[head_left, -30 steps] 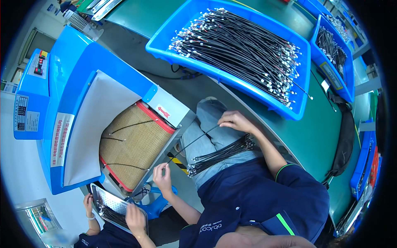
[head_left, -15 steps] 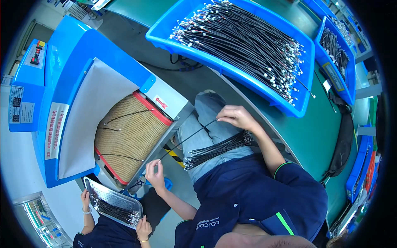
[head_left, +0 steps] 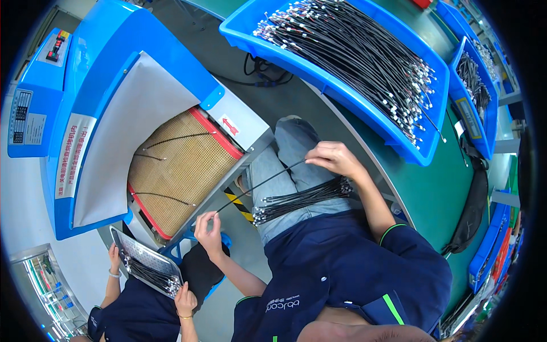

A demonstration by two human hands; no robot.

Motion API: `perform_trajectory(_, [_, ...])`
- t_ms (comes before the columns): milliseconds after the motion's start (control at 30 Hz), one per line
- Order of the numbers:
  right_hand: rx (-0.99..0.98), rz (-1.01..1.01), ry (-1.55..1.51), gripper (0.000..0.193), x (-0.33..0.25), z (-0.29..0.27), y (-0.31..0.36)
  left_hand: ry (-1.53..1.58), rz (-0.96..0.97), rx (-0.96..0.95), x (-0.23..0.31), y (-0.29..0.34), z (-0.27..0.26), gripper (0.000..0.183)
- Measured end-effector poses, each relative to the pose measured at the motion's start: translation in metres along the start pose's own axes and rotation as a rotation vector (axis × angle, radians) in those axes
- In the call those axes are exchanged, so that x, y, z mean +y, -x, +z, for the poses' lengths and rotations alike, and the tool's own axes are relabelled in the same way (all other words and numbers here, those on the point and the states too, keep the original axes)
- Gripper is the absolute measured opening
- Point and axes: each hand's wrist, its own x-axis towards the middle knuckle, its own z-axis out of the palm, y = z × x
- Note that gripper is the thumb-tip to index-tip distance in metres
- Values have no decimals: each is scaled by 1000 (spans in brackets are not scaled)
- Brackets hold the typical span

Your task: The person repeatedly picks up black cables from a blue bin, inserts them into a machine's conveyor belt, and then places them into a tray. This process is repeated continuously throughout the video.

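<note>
A thin black cable (head_left: pixel 263 183) is stretched between my two hands above my lap. My left hand (head_left: pixel 209 230) pinches its near-left end, beside the conveyor's front edge. At the far-right end, my right hand (head_left: pixel 336 159) grips it between thumb and fingers. A bundle of black cables (head_left: pixel 305 199) with small connectors at the ends lies across my thighs, just below the stretched one. To the left, a tan mesh conveyor belt (head_left: pixel 171 174) carries a few separate black cables (head_left: pixel 165 198) at the mouth of a blue machine (head_left: pixel 165 43).
A blue bin (head_left: pixel 327 94) full of black cables stands on the green table (head_left: pixel 421 196) at the right, with a smaller blue bin (head_left: pixel 484 128) beyond. A black pouch (head_left: pixel 470 211) lies there too. At lower left, another person holds a metal tray (head_left: pixel 132 246) of cables.
The view has shifted, so the machine and bins sit differently in it. Both hands still hold the stretched cable, with little change in pose. The other person's tray appears slightly farther left and higher.
</note>
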Motion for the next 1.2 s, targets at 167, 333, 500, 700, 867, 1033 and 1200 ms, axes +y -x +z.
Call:
perform_trajectory(167, [-37, 6, 17, 11, -1, 3, -1, -20, 0, 9, -3, 2, -4, 14])
perform_trajectory(333, [-58, -13, 19, 10, -3, 6, 0, -33, 4, 17, -4, 4, -7, 14])
perform_trajectory(500, [-30, -26, -12, 10, -1, 12, 2, -34, 1, 45, -3, 5, -8, 13])
perform_trajectory(700, [-38, -52, -10, 11, 1, 15, 1, -46, -17, 42, -5, 7, -9, 13])
perform_trajectory(867, [-77, -31, 2, 12, -3, 15, -1, -49, -28, 50, -9, 7, -10, 14])
perform_trajectory(1033, [-103, -82, 45, 12, -4, 16, -5, -68, -9, 58, -12, 5, -11, 11])
perform_trajectory(1200, [-125, -82, 62, 11, -4, 19, -8, -79, -32, 58, -17, 6, -16, 12])
